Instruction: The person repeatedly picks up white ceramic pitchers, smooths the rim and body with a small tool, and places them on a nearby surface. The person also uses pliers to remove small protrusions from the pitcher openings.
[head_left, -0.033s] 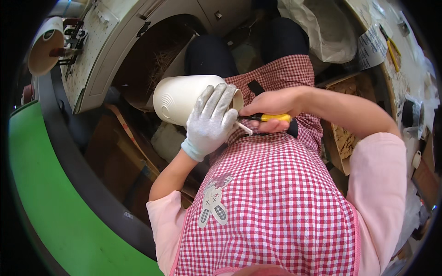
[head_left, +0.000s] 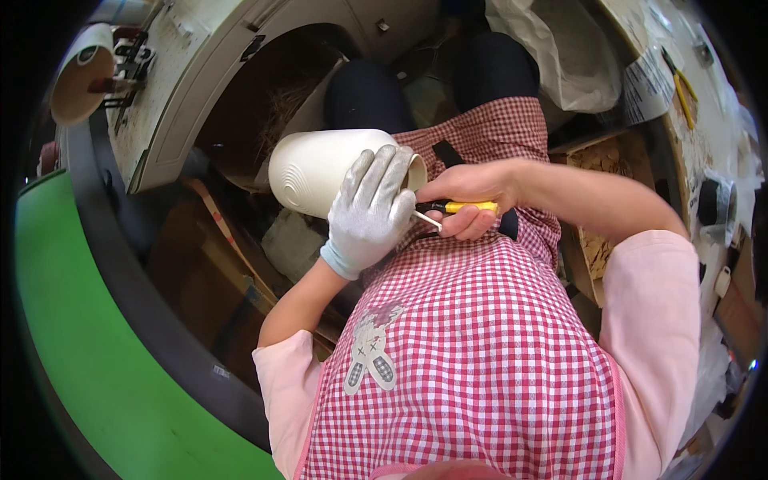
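Observation:
A cream-white plastic container (head_left: 308, 172) lies on its side across my lap, with ridged rings on its rounded end and its open rim toward the right. My left hand (head_left: 370, 204), in a grey-white glove, is laid over the container near the rim and steadies it. In my bare right hand (head_left: 472, 196) is a yellow-and-black-handled tool (head_left: 468, 207), its black front end close against the rim. The tool's tip is hidden behind my fingers. A thin white strip (head_left: 428, 221) sticks out below the rim, between both hands.
Pliers with yellow handles (head_left: 682, 92) rest on the worktop at right. A white plastic bag (head_left: 564, 60) hangs ahead. A cardboard box (head_left: 588, 256) stands right of my lap. To the left are a green surface (head_left: 104, 344) with a dark edge and a pale machine bench (head_left: 180, 88).
My right hand and the tool have shifted slightly left, and the fingers are curled a little differently. The left hand and container have barely moved.

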A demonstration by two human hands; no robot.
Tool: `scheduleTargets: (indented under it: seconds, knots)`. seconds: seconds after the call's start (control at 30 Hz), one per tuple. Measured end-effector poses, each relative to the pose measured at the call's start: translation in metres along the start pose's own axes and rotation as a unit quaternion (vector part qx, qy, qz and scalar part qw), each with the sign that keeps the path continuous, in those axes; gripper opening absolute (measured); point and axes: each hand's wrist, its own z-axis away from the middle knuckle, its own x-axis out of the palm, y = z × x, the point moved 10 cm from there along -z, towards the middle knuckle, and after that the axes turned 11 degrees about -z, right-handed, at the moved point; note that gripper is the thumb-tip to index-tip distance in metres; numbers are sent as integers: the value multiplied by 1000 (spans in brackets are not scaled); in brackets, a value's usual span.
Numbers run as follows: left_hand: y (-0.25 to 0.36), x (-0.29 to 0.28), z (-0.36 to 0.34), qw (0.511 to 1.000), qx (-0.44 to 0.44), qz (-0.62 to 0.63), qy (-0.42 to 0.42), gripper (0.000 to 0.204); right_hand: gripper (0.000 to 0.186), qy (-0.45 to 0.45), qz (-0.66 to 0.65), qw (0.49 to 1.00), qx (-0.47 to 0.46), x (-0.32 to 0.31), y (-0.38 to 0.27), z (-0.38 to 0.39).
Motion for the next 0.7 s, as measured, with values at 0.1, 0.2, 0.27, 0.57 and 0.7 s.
scheduleTargets:
  seconds: [0.1, 0.2, 0.27, 0.57, 0.7]
  knots:
    - [-25, -8, 7, 997, -72, 3, 41, 21, 39, -68, -111, 990, -58, 14, -8, -23]
    - [-77, -20, 16, 983, -144, -67, 87, 42, 39, -120, -77, 970, -199, 33, -30, -4]
    - [-115, -37, 21, 957, -167, -87, 219, 65, 46, -49, -14, 966, -254, 27, -25, 30]
    - [-162, -27, 26, 947, -234, 41, 217, 46, 46, 327, 17, 773, -543, -96, 16, 191]
    - [-142, -78, 18, 953, -152, -59, 256, 24, 43, 632, 189, 401, -636, -141, 7, 366]
